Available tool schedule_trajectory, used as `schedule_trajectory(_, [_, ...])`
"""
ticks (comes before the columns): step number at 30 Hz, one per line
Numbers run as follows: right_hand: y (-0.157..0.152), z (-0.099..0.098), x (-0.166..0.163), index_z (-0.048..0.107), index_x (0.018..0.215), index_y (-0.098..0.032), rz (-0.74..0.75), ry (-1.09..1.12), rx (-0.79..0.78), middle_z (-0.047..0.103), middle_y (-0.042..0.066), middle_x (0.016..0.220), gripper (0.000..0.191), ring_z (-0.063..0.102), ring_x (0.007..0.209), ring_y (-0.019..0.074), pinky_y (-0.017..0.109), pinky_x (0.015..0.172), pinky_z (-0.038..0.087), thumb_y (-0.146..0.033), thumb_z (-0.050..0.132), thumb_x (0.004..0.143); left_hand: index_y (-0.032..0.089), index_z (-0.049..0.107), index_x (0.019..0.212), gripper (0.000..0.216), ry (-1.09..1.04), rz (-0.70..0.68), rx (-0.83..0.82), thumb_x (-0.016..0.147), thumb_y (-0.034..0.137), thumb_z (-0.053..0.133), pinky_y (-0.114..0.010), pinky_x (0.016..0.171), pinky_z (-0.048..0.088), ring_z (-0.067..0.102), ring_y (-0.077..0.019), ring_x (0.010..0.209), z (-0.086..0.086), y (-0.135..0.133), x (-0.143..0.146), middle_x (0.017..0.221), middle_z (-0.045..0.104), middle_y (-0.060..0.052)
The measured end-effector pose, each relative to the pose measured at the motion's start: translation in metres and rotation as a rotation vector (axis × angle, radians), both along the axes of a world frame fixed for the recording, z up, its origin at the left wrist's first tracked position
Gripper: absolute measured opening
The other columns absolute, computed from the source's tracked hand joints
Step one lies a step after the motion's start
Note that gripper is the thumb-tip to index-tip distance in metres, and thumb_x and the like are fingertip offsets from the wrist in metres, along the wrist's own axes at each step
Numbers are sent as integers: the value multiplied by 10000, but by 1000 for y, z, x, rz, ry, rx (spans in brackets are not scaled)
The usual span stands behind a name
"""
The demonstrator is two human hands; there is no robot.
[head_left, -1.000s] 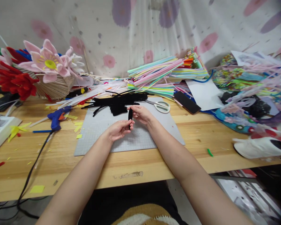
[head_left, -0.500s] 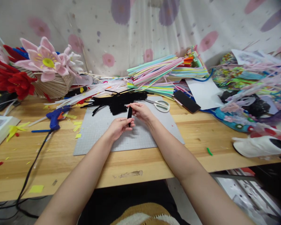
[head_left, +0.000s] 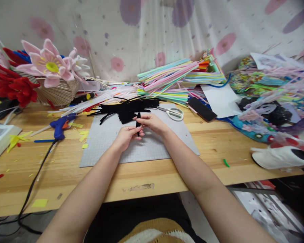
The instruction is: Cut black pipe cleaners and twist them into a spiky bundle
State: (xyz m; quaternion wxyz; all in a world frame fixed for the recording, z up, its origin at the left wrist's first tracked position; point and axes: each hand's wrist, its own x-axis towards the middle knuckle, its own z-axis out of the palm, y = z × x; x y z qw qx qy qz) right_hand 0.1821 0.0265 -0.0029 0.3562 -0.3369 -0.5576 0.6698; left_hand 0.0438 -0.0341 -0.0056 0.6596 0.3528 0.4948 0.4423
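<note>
A short black fuzzy strip point(head_left: 138, 124), like the black pipe cleaners behind it, stands roughly upright between my hands. My left hand point(head_left: 128, 136) pinches its lower part between thumb and fingers. Higher up, my right hand point(head_left: 151, 123) grips the same strip from the right, with the tip showing above the fingers. Both hands are over the grey cutting mat point(head_left: 152, 150). Just beyond them lies a pile of black pipe cleaners point(head_left: 126, 108). Scissors with white handles point(head_left: 174, 114) rest at the mat's far right corner.
A blue glue gun point(head_left: 59, 127) with its black cord lies left of the mat, near yellow scraps. Bundles of pastel pipe cleaners point(head_left: 167, 76) line the back. A phone point(head_left: 202, 109) and a white roll point(head_left: 281, 157) are at right; fuzzy flowers point(head_left: 50, 65) stand at back left.
My right hand has shifted slightly down and left along the black strip, closer to my left hand. More of the strip's upper tip shows above the fingers.
</note>
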Motion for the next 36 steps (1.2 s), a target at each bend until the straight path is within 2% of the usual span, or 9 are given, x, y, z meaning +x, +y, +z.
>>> schedule_trajectory(4, [-4, 1, 2, 657, 811, -102, 182, 16, -139, 575, -14, 555, 319, 504, 499, 71, 217, 504, 381, -343, 736, 616, 81, 681, 729, 101, -49, -31, -12, 755, 159, 621, -164, 527, 510, 613, -85, 613, 0, 1, -2, 694, 655, -61])
schedule_trajectory(7, [-6, 2, 2, 630, 736, -105, 237, 62, -205, 584, -12, 551, 317, 527, 492, 79, 228, 516, 409, -354, 755, 584, 86, 673, 726, 104, -84, -69, -46, 769, 156, 611, -142, 515, 506, 602, -71, 604, 2, 1, -4, 685, 649, -51])
schedule_trajectory(10, [-5, 0, -1, 600, 651, -110, 175, 58, -202, 552, -26, 505, 323, 498, 466, 66, 214, 482, 371, -363, 771, 545, 90, 664, 747, 95, -101, -85, -54, 769, 171, 619, -132, 509, 503, 603, -66, 606, 3, 1, -4, 694, 650, -46])
schedule_trajectory(14, [-2, -5, -5, 560, 577, -121, -3, 2, -116, 513, -39, 479, 328, 420, 445, 44, 209, 450, 278, -373, 766, 529, 94, 630, 838, 152, -104, -105, -50, 747, 214, 651, -170, 536, 520, 641, -104, 677, 4, -1, -6, 761, 667, -62])
schedule_trajectory(18, [3, -7, -2, 557, 555, -128, -109, -38, 25, 407, -74, 431, 326, 291, 425, 28, 228, 454, 196, -400, 736, 562, 127, 523, 1009, 405, -3, -48, 5, 654, 156, 718, -243, 547, 531, 657, -152, 665, 5, -4, -3, 701, 667, -37])
schedule_trajectory(23, [7, -9, 3, 523, 536, -145, -113, -99, 95, 387, -68, 438, 353, 268, 437, 39, 245, 470, 155, -436, 717, 590, 158, 465, 924, 399, 149, 73, 155, 619, 197, 720, -258, 509, 515, 643, -157, 597, 9, -5, -1, 642, 652, -16])
schedule_trajectory(28, [5, -9, 4, 540, 561, -145, -41, -83, 27, 342, -77, 415, 344, 240, 433, 42, 247, 472, 132, -434, 722, 597, 184, 437, 840, 373, 190, 194, 358, 596, 254, 710, -211, 453, 484, 602, -120, 565, 9, 0, -7, 636, 609, 31])
schedule_trajectory(32, [2, -7, 0, 541, 557, -140, -21, 16, -65, 343, -80, 418, 357, 231, 427, 35, 241, 465, 116, -425, 754, 542, 177, 467, 804, 323, 155, 240, 370, 608, 280, 701, -217, 494, 512, 621, -126, 648, 4, 1, -4, 669, 594, 25])
schedule_trajectory(36, [0, -6, -3, 571, 580, -128, -39, 82, -124, 364, -75, 421, 376, 245, 422, 33, 233, 453, 107, -429, 778, 492, 147, 537, 812, 301, 129, 186, 310, 633, 338, 688, -252, 512, 531, 629, -141, 660, -1, -1, 4, 685, 619, -10])
